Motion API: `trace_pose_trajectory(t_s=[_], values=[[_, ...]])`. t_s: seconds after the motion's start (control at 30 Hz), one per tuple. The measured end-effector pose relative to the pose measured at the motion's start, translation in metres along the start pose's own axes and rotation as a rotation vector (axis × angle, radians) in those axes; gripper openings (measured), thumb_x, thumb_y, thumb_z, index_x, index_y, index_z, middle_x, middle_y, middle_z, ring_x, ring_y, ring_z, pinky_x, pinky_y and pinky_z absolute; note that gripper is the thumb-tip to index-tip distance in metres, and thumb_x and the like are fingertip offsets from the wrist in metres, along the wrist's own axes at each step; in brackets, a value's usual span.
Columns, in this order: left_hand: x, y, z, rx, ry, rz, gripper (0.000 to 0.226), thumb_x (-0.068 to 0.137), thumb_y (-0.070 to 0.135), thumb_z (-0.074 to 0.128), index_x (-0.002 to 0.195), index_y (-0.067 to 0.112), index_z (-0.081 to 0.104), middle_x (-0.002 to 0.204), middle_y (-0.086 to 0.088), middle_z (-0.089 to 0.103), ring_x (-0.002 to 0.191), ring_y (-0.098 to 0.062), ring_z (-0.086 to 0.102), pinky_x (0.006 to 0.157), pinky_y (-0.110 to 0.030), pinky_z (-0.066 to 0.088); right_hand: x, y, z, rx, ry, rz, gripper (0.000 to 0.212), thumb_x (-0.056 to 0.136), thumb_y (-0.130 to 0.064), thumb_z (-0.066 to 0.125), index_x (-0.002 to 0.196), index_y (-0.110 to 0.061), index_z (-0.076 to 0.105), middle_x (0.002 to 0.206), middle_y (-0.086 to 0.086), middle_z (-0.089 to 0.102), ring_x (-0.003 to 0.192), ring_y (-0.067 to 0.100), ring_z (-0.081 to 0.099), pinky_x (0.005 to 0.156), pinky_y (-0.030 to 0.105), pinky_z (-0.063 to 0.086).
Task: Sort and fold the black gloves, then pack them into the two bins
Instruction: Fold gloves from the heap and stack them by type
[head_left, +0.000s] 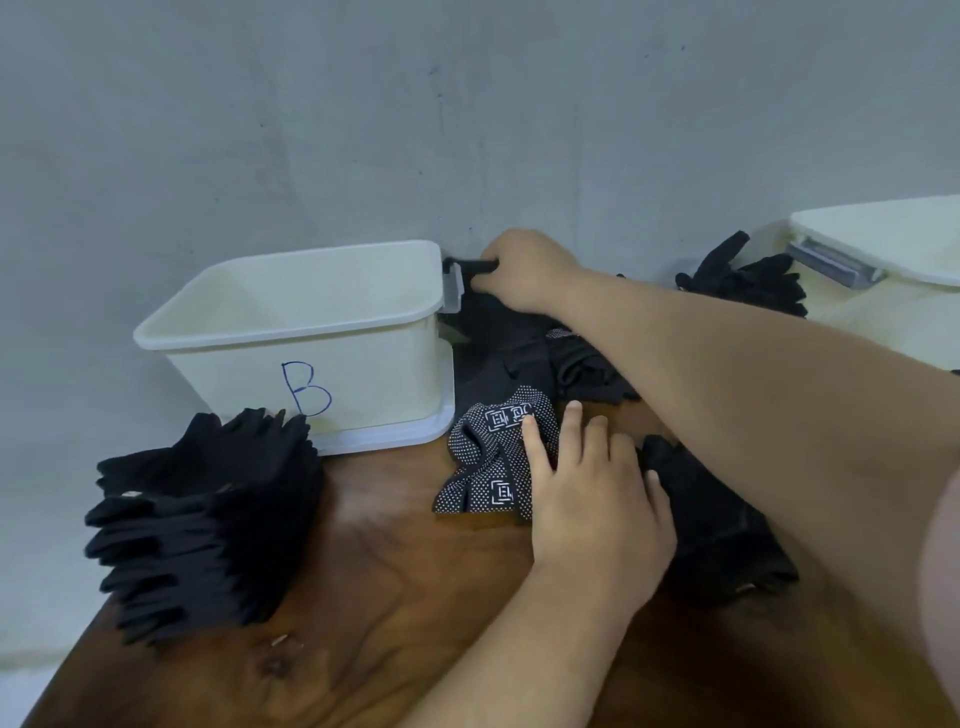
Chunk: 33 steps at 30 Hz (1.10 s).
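Gloves (587, 364) lie between two bins (311, 374); right hand (524, 270) grips one, flat left hand (597, 499) presses another.

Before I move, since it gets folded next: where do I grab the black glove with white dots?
I'd pinch the black glove with white dots at its loose near-left corner, from the left over the wooden table: the left hand covers its right edge, the white bin marked B crowds its far-left side.
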<state>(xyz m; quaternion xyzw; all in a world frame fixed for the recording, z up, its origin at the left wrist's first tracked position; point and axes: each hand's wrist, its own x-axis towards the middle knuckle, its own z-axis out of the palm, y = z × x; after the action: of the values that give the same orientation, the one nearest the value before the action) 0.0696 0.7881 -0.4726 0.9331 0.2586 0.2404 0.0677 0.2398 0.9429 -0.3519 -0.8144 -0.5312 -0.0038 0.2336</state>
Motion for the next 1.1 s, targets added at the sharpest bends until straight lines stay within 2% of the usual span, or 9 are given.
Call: trace_pose_trajectory(t_s=[0.2,0.3,0.37,0.57,0.73,0.8,0.93,1.07,1.1], values=[[0.000,0.000,0.001,0.007,-0.033,-0.004,0.045,0.097,0.046,0.045,0.129,0.021,0.065,0.150,-0.002,0.055,0.159,-0.026,0.024,0.128,-0.063,-0.003,-0.010,0.028,-0.048,0.429,0.145,0.115,0.015,0.094,-0.028,0.078,0.082,-0.019,0.078,0.090,0.004,0.078,0.082,0.019,0.070,0.077,0.032,0.055],[0.001,-0.001,0.002,0.014,-0.025,0.002,0.047,0.097,0.047,0.042,0.129,0.022,0.066,0.149,-0.002,0.057,0.158,-0.027,0.027,0.128,-0.063,-0.001,-0.020,0.039,-0.067,0.447,0.167,0.103,0.015,0.095,-0.028,0.077,0.090,-0.014,0.078,0.090,0.006,0.079,0.079,0.021,0.072,0.074,0.036,0.057],[0.001,-0.001,0.001,0.025,-0.024,0.002,0.048,0.098,0.048,0.041,0.130,0.022,0.066,0.150,-0.001,0.057,0.157,-0.026,0.028,0.128,-0.062,0.000,-0.030,0.042,-0.078,0.395,0.167,0.079,0.012,0.097,-0.028,0.076,0.086,-0.022,0.075,0.083,-0.002,0.074,0.075,0.015,0.068,0.068,0.029,0.052],[0.001,0.000,0.000,0.032,-0.037,-0.004,0.049,0.099,0.049,0.040,0.132,0.024,0.066,0.149,0.003,0.057,0.156,-0.024,0.030,0.129,-0.062,0.005,-0.045,0.051,-0.089,0.460,0.253,0.034,0.007,0.093,-0.023,0.078,0.099,-0.025,0.078,0.098,-0.003,0.079,0.093,0.018,0.076,0.093,0.042,0.062],[0.000,0.001,0.001,0.029,-0.040,-0.007,0.049,0.099,0.049,0.038,0.133,0.025,0.065,0.148,0.004,0.058,0.156,-0.023,0.031,0.129,-0.062,0.006,-0.060,0.032,-0.091,0.574,-0.086,-0.054,0.016,0.100,-0.030,0.074,0.114,-0.022,0.079,0.107,-0.001,0.081,0.100,0.016,0.078,0.094,0.033,0.062],[0.000,0.000,0.001,0.024,-0.036,-0.007,0.048,0.100,0.049,0.039,0.133,0.026,0.065,0.147,0.004,0.058,0.156,-0.023,0.032,0.129,-0.062,0.007,-0.061,0.027,-0.090,0.498,-0.161,-0.053,0.018,0.104,-0.033,0.068,0.114,-0.023,0.078,0.106,-0.004,0.081,0.097,0.016,0.076,0.084,0.033,0.061],[0.001,0.000,0.001,0.017,-0.040,-0.004,0.047,0.100,0.049,0.040,0.133,0.025,0.064,0.148,0.004,0.057,0.157,-0.023,0.029,0.130,-0.061,0.006,-0.051,0.034,-0.075,0.262,-0.086,-0.053,0.017,0.100,-0.014,0.069,0.113,-0.018,0.079,0.097,-0.007,0.077,0.084,0.009,0.071,0.073,0.018,0.051],[0.001,0.000,0.004,-0.003,-0.034,-0.002,0.047,0.100,0.048,0.042,0.133,0.023,0.065,0.147,0.002,0.058,0.156,-0.024,0.032,0.129,-0.059,0.013,-0.044,0.045,-0.051,0.016,-0.155,-0.104,0.041,0.094,-0.002,0.066,0.128,-0.022,0.075,0.128,-0.004,0.072,0.095,0.002,0.063,0.078,0.003,0.044],[0.001,0.000,0.005,-0.007,-0.031,-0.001,0.047,0.099,0.048,0.043,0.132,0.023,0.065,0.147,0.002,0.059,0.156,-0.025,0.032,0.129,-0.060,0.013,-0.043,0.049,-0.045,-0.057,-0.183,-0.115,0.047,0.094,-0.001,0.063,0.134,-0.025,0.071,0.137,-0.004,0.068,0.106,0.007,0.063,0.084,0.007,0.045]])
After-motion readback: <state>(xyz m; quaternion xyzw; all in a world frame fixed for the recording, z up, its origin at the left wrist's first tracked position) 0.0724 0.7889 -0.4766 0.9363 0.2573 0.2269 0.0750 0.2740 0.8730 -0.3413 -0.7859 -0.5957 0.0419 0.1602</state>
